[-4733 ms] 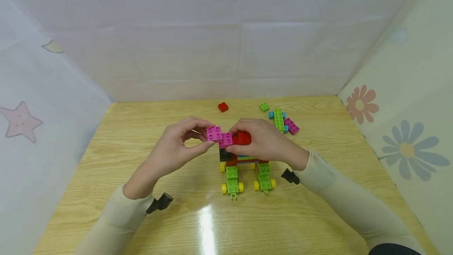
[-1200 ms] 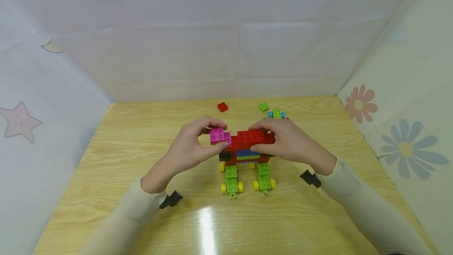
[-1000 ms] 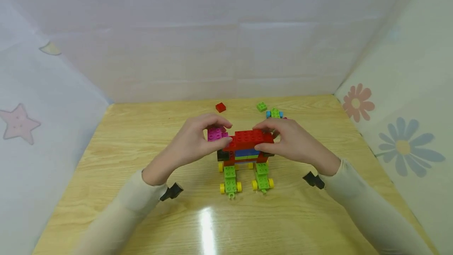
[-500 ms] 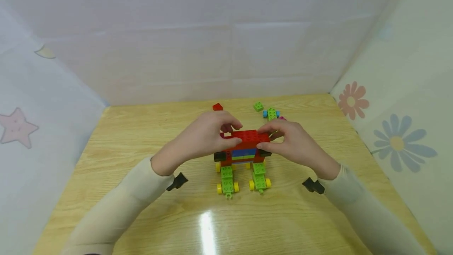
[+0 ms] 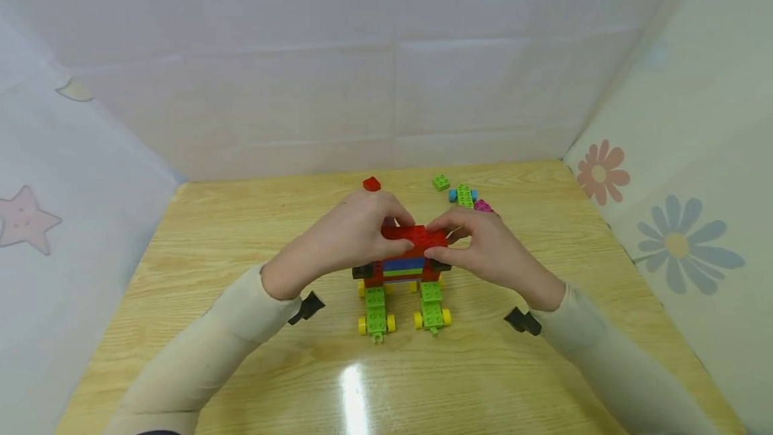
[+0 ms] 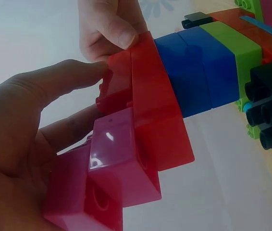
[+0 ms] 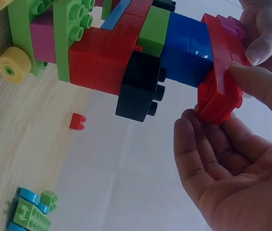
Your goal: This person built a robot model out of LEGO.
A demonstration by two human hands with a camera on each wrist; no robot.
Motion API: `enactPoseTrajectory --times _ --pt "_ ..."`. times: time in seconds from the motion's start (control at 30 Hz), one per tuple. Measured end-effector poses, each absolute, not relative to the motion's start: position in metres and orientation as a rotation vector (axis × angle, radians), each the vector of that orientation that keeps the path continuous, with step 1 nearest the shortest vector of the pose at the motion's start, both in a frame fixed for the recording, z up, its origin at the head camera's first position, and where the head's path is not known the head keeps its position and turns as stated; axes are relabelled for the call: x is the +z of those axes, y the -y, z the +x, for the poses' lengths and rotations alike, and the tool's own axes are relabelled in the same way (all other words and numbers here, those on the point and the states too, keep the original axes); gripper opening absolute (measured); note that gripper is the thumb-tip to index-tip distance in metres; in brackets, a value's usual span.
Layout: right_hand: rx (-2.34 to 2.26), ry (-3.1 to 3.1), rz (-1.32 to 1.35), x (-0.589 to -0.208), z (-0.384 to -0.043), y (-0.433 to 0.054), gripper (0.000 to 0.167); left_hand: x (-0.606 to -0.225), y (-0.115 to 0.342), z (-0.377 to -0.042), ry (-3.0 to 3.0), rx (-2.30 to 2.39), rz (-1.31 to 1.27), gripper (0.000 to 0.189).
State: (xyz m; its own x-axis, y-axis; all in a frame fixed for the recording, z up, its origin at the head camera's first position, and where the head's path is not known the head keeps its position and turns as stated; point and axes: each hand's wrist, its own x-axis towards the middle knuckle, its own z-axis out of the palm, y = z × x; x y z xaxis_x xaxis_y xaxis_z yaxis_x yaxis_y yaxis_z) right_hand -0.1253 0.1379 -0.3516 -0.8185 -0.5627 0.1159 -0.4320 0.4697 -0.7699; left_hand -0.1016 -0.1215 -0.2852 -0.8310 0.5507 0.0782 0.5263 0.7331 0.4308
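A toy-brick build stands on the table, with green wheeled bases (image 5: pixel 376 311), blue bricks (image 7: pixel 186 48) in its middle and red bricks (image 5: pixel 417 237) along its top. My left hand (image 5: pixel 356 227) pinches the top red brick (image 6: pixel 117 82) between thumb and fingers. Stepped pink bricks (image 6: pixel 119 154) jut from that end, under my left palm, and are hidden in the head view. My right hand (image 5: pixel 477 244) pinches the red brick (image 7: pixel 220 94) at the opposite end, thumb on one side and fingers on the other. Black bricks (image 7: pixel 138 86) stick out at the sides.
Behind the build lie a loose red brick (image 5: pixel 371 184), a small green brick (image 5: pixel 441 182), a green base with blue wheels (image 5: pixel 464 196) and a pink brick (image 5: pixel 483 206). A cloth backdrop (image 5: pixel 386 99) rises beyond the table's far edge.
My left hand has moved right, from the pink bricks onto the red top. My right hand has moved from near the pink bricks to the red top's right end. The build has shifted slightly left.
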Motion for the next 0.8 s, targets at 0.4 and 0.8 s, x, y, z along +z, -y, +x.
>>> enactPoseTrajectory --times 0.4,0.8 --pt "-1.394 -2.498 -0.569 -0.355 -0.159 -0.174 0.037 -0.283 0.136 -0.106 -2.871 0.669 0.814 0.025" --pt "-1.399 -2.554 -0.227 -0.410 -0.205 -0.230 0.052 -0.284 0.158 -0.103 -2.875 0.721 0.795 0.020"
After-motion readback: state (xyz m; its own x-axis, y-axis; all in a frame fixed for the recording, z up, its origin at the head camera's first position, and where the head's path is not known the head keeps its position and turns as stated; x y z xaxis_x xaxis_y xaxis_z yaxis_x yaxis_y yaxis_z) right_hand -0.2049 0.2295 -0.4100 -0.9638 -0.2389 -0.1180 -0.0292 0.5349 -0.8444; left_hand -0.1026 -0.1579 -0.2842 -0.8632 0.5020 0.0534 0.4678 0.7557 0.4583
